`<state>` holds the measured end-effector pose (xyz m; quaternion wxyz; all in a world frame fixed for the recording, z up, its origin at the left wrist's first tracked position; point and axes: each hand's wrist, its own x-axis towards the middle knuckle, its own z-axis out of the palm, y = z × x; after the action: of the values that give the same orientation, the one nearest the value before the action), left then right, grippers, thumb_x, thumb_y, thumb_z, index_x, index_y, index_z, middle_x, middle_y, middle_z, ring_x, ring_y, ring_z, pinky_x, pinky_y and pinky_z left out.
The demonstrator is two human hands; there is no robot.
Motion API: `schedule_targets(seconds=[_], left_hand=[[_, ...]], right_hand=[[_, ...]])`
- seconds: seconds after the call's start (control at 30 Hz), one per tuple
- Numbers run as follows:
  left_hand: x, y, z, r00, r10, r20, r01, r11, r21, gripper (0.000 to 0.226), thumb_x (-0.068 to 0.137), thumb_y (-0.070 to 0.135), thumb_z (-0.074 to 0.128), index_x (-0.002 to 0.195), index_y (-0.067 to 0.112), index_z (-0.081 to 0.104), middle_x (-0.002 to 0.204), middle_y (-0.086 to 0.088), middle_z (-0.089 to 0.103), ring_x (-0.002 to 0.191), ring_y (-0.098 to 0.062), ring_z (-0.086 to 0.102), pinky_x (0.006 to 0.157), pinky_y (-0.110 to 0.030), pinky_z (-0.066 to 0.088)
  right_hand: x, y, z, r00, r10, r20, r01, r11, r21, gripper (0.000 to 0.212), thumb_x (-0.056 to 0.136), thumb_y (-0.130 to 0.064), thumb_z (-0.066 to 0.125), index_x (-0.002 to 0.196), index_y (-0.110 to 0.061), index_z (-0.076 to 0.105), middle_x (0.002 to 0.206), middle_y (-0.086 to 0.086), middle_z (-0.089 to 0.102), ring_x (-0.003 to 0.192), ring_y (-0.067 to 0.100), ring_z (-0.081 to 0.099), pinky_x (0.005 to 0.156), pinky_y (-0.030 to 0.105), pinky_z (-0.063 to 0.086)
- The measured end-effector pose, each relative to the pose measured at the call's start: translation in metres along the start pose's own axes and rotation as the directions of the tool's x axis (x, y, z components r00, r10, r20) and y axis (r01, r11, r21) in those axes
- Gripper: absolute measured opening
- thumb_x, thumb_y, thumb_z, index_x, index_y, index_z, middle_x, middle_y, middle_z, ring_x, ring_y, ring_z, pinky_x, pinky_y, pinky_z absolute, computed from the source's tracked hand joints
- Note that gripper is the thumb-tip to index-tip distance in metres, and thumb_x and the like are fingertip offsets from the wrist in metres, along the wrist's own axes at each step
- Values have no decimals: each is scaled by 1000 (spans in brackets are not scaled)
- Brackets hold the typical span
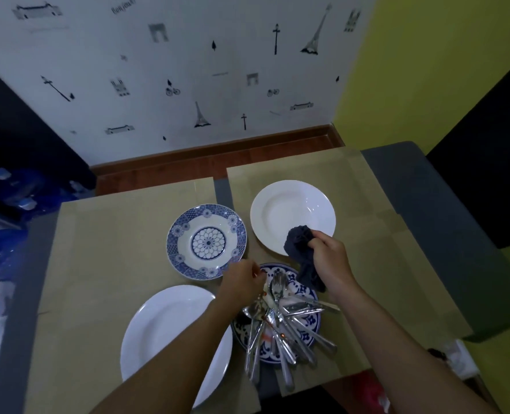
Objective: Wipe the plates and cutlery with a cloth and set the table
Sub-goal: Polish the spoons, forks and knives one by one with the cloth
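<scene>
The dark cloth is sitting bunched in the right hand, whose fingers are curling round it in a firm grip. One end is bulging out over the near rim of the far white plate, and the other is hanging down to the far edge of the blue floral plate. That far white plate is lying towards the table's far right corner.

The cutlery, a loose heap of spoons and forks, is lying across the blue floral plate by the near edge, handles fanning towards the person. The left hand is reaching in at the spoon heads with fingers curling; from here I cannot tell whether it is pinching one.

Just beyond that hand, a blue-and-white patterned plate is sitting near the middle of the table, close beside the far white plate. A near white plate is lying at the near left, partly under the left forearm.

Brown paper sheets are covering most of the grey table. Blue water bottles are standing on the floor off the left edge.
</scene>
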<state>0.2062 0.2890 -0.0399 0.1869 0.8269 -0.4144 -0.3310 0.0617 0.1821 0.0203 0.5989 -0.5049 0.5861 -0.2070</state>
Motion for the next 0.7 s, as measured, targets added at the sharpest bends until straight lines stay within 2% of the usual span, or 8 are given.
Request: schedule_targets(seconds=[0.1,0.17,0.23,0.3,0.37,0.47,0.6,0.7], left_hand=[[-27,-8,9,995,-31,91,26,997,66,25,88,34,66,82,10,69,76,-6,69,67,-13,61,66,-29,53],[-42,-15,17,992,-52,114,43,996,80,24,86,32,65,77,10,66,73,-7,68,63,-13,57,66,-32,55],[-57,-21,24,990,-70,123,60,995,84,16,86,33,63,84,18,67,80,-1,70,70,-13,61,70,-31,56],[-68,-26,28,990,-76,121,68,995,70,9,88,30,63,94,25,68,88,5,71,78,-13,63,73,-26,49],[-75,-33,33,988,-101,113,95,994,55,11,89,30,65,99,27,69,90,6,70,81,-14,63,74,-26,49],[-81,-38,37,987,-118,110,113,992,54,16,91,33,65,102,20,69,91,1,69,79,-16,62,75,-28,52],[-80,-41,40,983,-134,129,125,989,73,17,92,19,60,106,14,67,94,-2,68,82,-18,63,80,-29,56],[-80,-44,40,982,-137,128,129,989,74,12,92,16,57,99,9,65,83,-2,61,75,-16,57,69,-23,48]], right_hand=[[-16,6,7,1000,11,-29,-10,999,44,37,101,-9,45,96,-29,76,106,2,75,103,23,69,92,43,56],[-27,10,10,999,21,-33,-19,998,53,36,101,-10,46,97,-30,76,106,2,75,103,24,69,95,46,56],[-36,13,11,999,29,-36,-26,998,65,34,101,-11,47,102,-28,77,107,3,75,104,24,69,93,44,56],[-44,16,11,999,31,-43,-28,997,72,33,102,-11,48,107,-26,77,107,3,75,104,24,69,90,41,56],[-51,19,11,998,29,-48,-25,997,79,33,102,-11,48,106,-26,77,108,4,75,104,23,69,87,38,55],[-61,21,11,998,32,-55,-27,996,91,38,103,-9,47,91,-34,74,106,3,75,100,22,69,88,38,56],[-68,23,12,997,53,-52,-48,995,91,41,103,-8,47,88,-36,72,104,4,75,101,25,69,91,42,56],[-73,23,13,996,72,-52,-67,993,103,41,103,-7,47,87,-35,72,102,5,75,100,27,70,93,46,56]])
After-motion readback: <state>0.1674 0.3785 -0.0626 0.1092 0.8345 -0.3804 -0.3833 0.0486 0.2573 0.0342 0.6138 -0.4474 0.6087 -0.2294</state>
